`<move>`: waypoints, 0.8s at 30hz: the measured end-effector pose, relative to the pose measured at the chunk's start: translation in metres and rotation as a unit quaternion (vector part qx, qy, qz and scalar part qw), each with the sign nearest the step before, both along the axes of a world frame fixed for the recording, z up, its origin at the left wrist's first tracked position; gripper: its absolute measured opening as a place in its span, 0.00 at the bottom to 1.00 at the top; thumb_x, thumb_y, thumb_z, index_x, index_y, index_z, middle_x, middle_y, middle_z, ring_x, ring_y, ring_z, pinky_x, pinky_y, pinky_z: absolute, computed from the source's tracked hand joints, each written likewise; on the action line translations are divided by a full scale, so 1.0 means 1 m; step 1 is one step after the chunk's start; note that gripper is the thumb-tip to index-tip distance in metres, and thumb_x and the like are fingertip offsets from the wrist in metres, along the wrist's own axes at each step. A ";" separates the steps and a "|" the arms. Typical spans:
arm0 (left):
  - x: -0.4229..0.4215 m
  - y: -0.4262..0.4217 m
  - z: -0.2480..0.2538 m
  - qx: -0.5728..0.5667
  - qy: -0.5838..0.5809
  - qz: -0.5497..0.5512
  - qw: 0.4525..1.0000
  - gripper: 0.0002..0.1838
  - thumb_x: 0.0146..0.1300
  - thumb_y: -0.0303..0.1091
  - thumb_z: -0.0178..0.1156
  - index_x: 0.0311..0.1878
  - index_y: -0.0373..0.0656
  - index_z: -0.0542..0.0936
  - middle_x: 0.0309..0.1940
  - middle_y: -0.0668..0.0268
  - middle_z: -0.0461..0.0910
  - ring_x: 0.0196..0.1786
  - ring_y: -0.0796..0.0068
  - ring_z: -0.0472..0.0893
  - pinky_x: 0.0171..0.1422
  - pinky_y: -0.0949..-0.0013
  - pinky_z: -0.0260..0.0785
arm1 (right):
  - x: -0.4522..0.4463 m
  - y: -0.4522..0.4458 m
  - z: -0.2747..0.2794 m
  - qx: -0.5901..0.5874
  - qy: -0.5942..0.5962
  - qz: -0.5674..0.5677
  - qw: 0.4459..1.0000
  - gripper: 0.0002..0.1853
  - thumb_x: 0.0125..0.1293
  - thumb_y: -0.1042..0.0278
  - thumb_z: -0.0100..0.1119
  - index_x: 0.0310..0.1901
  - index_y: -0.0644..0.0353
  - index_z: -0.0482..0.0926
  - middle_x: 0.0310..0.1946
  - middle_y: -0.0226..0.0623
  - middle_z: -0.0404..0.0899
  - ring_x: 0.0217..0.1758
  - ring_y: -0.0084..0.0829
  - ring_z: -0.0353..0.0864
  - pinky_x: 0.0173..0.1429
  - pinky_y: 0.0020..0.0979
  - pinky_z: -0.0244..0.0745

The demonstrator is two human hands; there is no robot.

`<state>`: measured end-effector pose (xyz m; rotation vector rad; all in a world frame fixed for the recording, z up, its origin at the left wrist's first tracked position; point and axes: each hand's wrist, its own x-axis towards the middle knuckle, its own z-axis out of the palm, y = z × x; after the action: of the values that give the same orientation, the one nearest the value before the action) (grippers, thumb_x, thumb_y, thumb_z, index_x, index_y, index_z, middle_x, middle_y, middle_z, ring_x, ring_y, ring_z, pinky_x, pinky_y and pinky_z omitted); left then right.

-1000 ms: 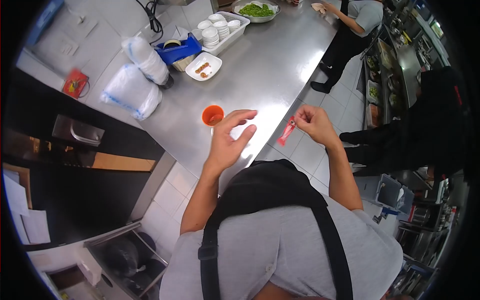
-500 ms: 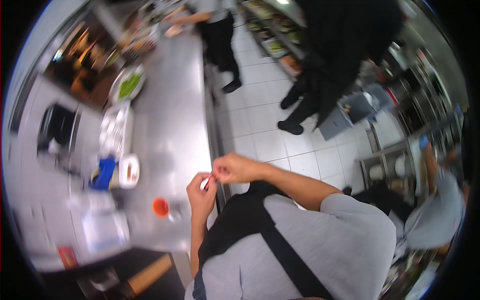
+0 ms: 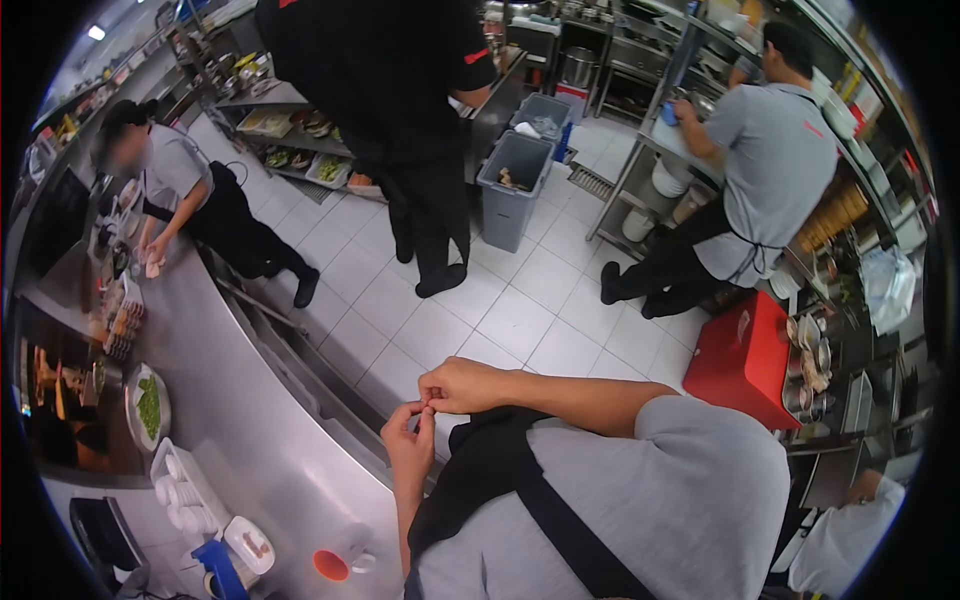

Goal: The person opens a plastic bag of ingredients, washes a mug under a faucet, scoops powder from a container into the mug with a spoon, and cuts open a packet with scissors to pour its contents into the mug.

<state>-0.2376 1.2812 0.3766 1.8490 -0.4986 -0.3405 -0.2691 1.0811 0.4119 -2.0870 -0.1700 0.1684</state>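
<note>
My left hand (image 3: 407,445) and my right hand (image 3: 462,386) meet at the fingertips in front of my black apron (image 3: 475,460), beside the edge of the steel counter (image 3: 260,410). Both are closed in a pinch. Whatever is between the fingers is too small to make out. On the counter below my left hand lies a see-through cup with an orange round end (image 3: 331,566). Left of it are a white dish (image 3: 249,545) with brownish bits in it and a blue tape dispenser (image 3: 222,572).
A white tray of rolled white pieces (image 3: 185,490) and a bowl of greens (image 3: 147,410) line the counter. Co-workers stand at the far counter end, mid-aisle and right. Grey bins (image 3: 515,180) and a red box (image 3: 740,360) stand on the tiled floor.
My view has swung right and up, so the counter now sits lower left and more of the kitchen shows. My hands stay together; the red-and-white bit at my left fingers no longer shows clearly.
</note>
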 end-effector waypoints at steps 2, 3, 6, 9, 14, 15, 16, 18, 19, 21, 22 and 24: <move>-0.013 -0.006 -0.008 0.014 -0.031 -0.056 0.998 0.06 0.68 0.26 0.66 0.41 0.32 0.85 0.33 0.62 0.88 0.38 0.77 0.83 0.45 0.71 0.74 | -0.031 -0.004 -0.005 -0.051 -0.021 -0.022 0.998 0.08 0.66 0.68 0.65 0.37 0.65 0.82 0.30 0.45 0.85 0.35 0.41 0.87 0.42 0.38 0.79; -0.021 -0.009 -0.011 0.019 -0.027 -0.083 0.996 0.06 0.67 0.25 0.66 0.41 0.32 0.85 0.33 0.61 0.88 0.38 0.77 0.83 0.45 0.71 0.74 | -0.045 -0.006 -0.010 -0.064 -0.022 -0.033 0.997 0.08 0.65 0.68 0.66 0.37 0.64 0.82 0.30 0.45 0.85 0.35 0.41 0.86 0.42 0.39 0.79; -0.051 -0.012 -0.010 0.011 -0.003 -0.145 0.989 0.05 0.66 0.26 0.66 0.40 0.33 0.85 0.31 0.59 0.87 0.35 0.75 0.84 0.42 0.70 0.75 | -0.089 -0.001 -0.020 -0.080 0.000 -0.054 0.995 0.08 0.64 0.67 0.66 0.37 0.64 0.82 0.29 0.45 0.84 0.35 0.42 0.85 0.41 0.39 0.78; -0.082 -0.013 -0.043 -0.063 0.001 -0.177 0.982 0.06 0.67 0.28 0.65 0.39 0.34 0.84 0.28 0.60 0.85 0.30 0.79 0.81 0.35 0.71 0.72 | -0.129 0.002 -0.008 -0.082 0.066 -0.068 0.992 0.09 0.64 0.66 0.67 0.37 0.63 0.82 0.29 0.43 0.84 0.33 0.41 0.84 0.41 0.38 0.78; -0.133 -0.022 -0.051 -0.105 0.097 -0.185 0.972 0.05 0.71 0.25 0.62 0.44 0.33 0.81 0.34 0.63 0.86 0.40 0.75 0.85 0.49 0.70 0.75 | -0.174 -0.002 -0.009 -0.080 0.071 -0.093 0.990 0.08 0.65 0.67 0.67 0.39 0.62 0.83 0.28 0.42 0.83 0.32 0.37 0.83 0.40 0.36 0.77; -0.138 -0.024 -0.044 -0.094 0.084 -0.188 0.974 0.05 0.71 0.25 0.62 0.44 0.32 0.81 0.34 0.63 0.86 0.40 0.74 0.85 0.49 0.70 0.76 | -0.182 -0.004 -0.009 -0.059 0.068 -0.103 0.991 0.08 0.65 0.67 0.67 0.39 0.62 0.83 0.28 0.42 0.83 0.32 0.36 0.82 0.40 0.36 0.76; -0.141 -0.025 -0.037 -0.082 0.071 -0.191 0.976 0.05 0.71 0.25 0.62 0.44 0.32 0.80 0.34 0.62 0.86 0.40 0.74 0.85 0.49 0.70 0.76 | -0.188 -0.007 -0.008 -0.046 0.075 -0.101 0.991 0.08 0.65 0.67 0.67 0.40 0.62 0.83 0.28 0.42 0.83 0.32 0.34 0.82 0.40 0.35 0.76; -0.147 -0.031 -0.034 -0.097 0.022 -0.201 0.975 0.05 0.70 0.23 0.62 0.45 0.31 0.80 0.34 0.58 0.86 0.37 0.76 0.83 0.44 0.70 0.78 | -0.194 -0.015 0.000 -0.021 0.085 -0.093 0.992 0.08 0.65 0.68 0.67 0.40 0.62 0.84 0.28 0.41 0.83 0.32 0.31 0.81 0.39 0.34 0.76; -0.149 -0.035 -0.030 -0.092 0.013 -0.195 0.976 0.05 0.70 0.23 0.63 0.45 0.31 0.80 0.34 0.58 0.85 0.38 0.76 0.84 0.44 0.70 0.78 | -0.195 -0.019 0.004 -0.015 0.094 -0.093 0.991 0.08 0.65 0.68 0.67 0.41 0.62 0.84 0.28 0.38 0.84 0.31 0.28 0.79 0.39 0.33 0.76; -0.153 -0.047 -0.023 -0.076 0.008 -0.176 0.981 0.05 0.70 0.23 0.63 0.45 0.32 0.80 0.34 0.58 0.86 0.38 0.76 0.84 0.45 0.70 0.78 | -0.194 -0.031 0.002 0.010 0.091 -0.090 0.992 0.08 0.65 0.68 0.68 0.41 0.63 0.85 0.28 0.37 0.84 0.31 0.27 0.80 0.39 0.32 0.76; -0.153 -0.054 -0.021 -0.073 0.014 -0.173 0.982 0.05 0.70 0.24 0.63 0.45 0.32 0.80 0.34 0.59 0.86 0.39 0.76 0.84 0.45 0.69 0.78 | -0.193 -0.039 0.001 0.024 0.090 -0.090 0.992 0.08 0.65 0.69 0.68 0.41 0.63 0.85 0.29 0.36 0.84 0.31 0.26 0.80 0.39 0.31 0.76; -0.153 -0.068 -0.021 -0.067 0.029 -0.170 0.983 0.05 0.71 0.24 0.63 0.45 0.32 0.80 0.34 0.60 0.86 0.39 0.76 0.84 0.46 0.69 0.77 | -0.191 -0.058 0.001 0.032 0.079 -0.075 0.993 0.08 0.64 0.70 0.68 0.41 0.63 0.85 0.30 0.36 0.86 0.32 0.26 0.82 0.40 0.30 0.78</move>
<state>-0.3901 1.2132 0.3557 1.6172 -0.7810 -0.5751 -0.4598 1.0236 0.4133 -2.0036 0.0770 0.2323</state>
